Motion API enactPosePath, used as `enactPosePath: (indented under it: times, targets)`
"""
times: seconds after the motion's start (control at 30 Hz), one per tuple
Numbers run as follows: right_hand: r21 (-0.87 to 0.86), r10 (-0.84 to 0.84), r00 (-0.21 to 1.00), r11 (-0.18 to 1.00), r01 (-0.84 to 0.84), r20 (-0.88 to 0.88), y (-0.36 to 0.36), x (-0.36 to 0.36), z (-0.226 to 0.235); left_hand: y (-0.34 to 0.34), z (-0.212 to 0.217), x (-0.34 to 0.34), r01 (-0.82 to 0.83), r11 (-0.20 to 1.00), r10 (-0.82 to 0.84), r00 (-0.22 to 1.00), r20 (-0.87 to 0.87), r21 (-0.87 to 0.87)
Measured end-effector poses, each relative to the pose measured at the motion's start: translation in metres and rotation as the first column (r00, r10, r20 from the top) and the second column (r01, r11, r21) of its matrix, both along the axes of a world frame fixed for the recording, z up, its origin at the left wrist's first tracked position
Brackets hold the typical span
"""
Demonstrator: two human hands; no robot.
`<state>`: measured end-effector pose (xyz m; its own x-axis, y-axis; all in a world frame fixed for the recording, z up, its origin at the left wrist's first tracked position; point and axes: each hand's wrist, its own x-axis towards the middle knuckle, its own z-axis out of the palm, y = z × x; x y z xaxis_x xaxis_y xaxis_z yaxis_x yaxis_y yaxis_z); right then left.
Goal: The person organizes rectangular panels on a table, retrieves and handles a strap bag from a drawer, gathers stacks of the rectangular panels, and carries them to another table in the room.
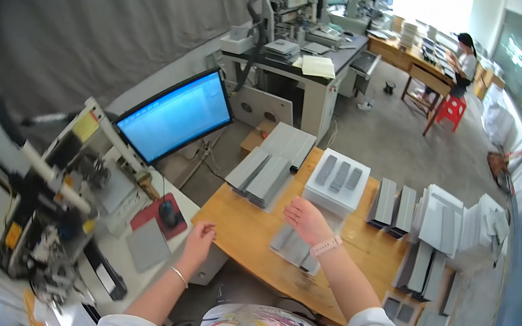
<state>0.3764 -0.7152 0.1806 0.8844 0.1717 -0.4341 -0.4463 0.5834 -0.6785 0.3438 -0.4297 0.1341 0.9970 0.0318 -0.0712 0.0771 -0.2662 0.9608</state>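
Observation:
My right hand point(308, 220), with a pink band at its wrist, is over the wooden table point(247, 244). Its fingers are stretched out and nothing shows in them. Just beyond it stands a white stack point(336, 193) with three grey strips point(340, 175) on top. Partly hidden under my right hand and forearm lie more grey strips on a pale sheet point(292, 245). My left hand point(198, 242), a bangle on its wrist, hovers by the table's left edge with fingers loosely bent and apart, apparently holding nothing. Grey strip stacks point(260, 175) lie at the table's far left.
On the left are a machine point(48, 238), a monitor point(179, 115), and a mouse point(168, 212) on a red pad beside a grey plate point(148, 245). Grey strip bundles point(392, 206) and white stacks point(442, 217) line the right. A seated person point(464, 62) works far off.

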Motion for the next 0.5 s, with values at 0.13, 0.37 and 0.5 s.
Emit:
enactPosePath:
  times: [0.13, 0.37, 0.5]
  targets:
    - [-0.116, -0.190, 0.972, 0.978, 0.175, -0.134, 0.020, 0.064, -0.034, 0.004, -0.008, 0.019, 0.102, 0.979, -0.096, 0.995, -0.040, 0.178]
    - [-0.459, -0.405, 0.900, 0.838, 0.295, -0.162, 0.060, 0.099, -0.049, 0.036, -0.052, 0.140, 0.172, 0.984, -0.168, 0.983, -0.069, 0.047]
    - [-0.708, -0.429, 0.896, 0.669, 0.227, -0.118, 0.046, 0.115, -0.094, 0.017, -0.044, 0.207, 0.216, 0.973, -0.228, 0.942, -0.247, -0.078]
